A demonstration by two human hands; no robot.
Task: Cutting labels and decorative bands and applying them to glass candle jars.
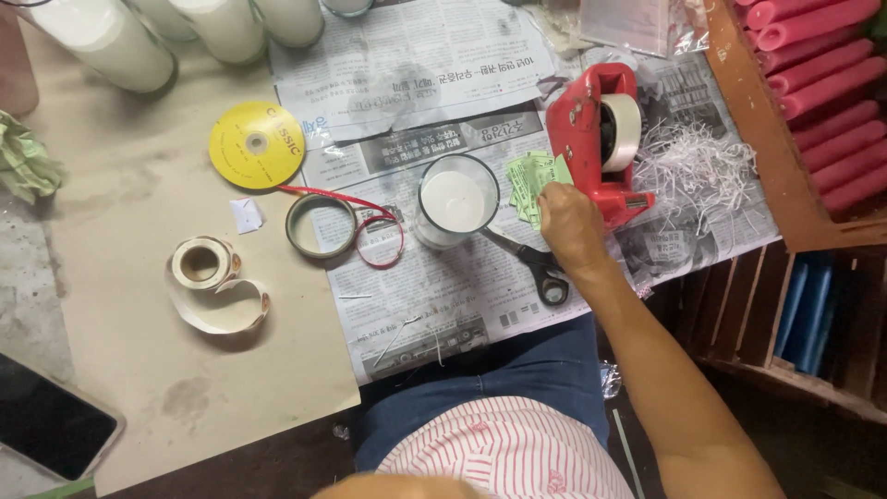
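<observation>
right hand (568,222) | arm stretched forward | knuckles up | fingers curled down

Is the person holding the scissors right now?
No. The right hand rests on green paper slips beside the red tape dispenser, while the scissors lie loose on the newspaper.

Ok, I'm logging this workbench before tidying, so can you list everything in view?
Glass jar candle with white wax: one, centre, on newspaper.
Red tape dispenser with pale tape roll: one, right of the jar.
Small green paper slips: a few, between jar and dispenser.
Black-handled scissors: one, beside the jar.
Yellow ribbon spool: one, left.
Thin red ribbon: one loop, by a ring-shaped tape roll.
Sticker roll: one, on brown board.
Tall white candles: several, top left.
Pink stick candles: many, right crate.
Shredded white paper: one pile.
Dark phone: bottom left.
Right hand: on the slips.
Left hand: out of view.
</observation>
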